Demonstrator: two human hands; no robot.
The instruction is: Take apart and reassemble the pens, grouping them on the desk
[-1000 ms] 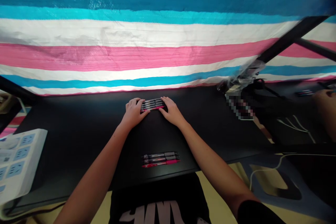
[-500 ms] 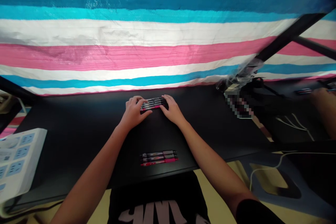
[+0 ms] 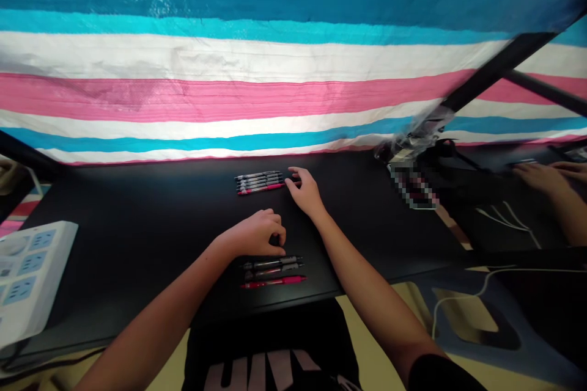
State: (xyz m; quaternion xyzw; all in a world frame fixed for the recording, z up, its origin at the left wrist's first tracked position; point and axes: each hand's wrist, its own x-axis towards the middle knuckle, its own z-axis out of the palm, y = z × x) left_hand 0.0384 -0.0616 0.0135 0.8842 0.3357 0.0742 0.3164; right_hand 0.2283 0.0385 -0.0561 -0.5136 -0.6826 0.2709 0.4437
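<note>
Now left hand, fingers curled narrow, touches the near row of three slim plastic pens by the black tabletop's front edge, while right hand, fingers loosely spread, rests against the far pen row's end.

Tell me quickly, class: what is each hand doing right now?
Left hand: fingers curled, at the top pen of the near row of pens; grip cannot be told.
Right hand: open, fingertips touching the far row of pens.
</note>
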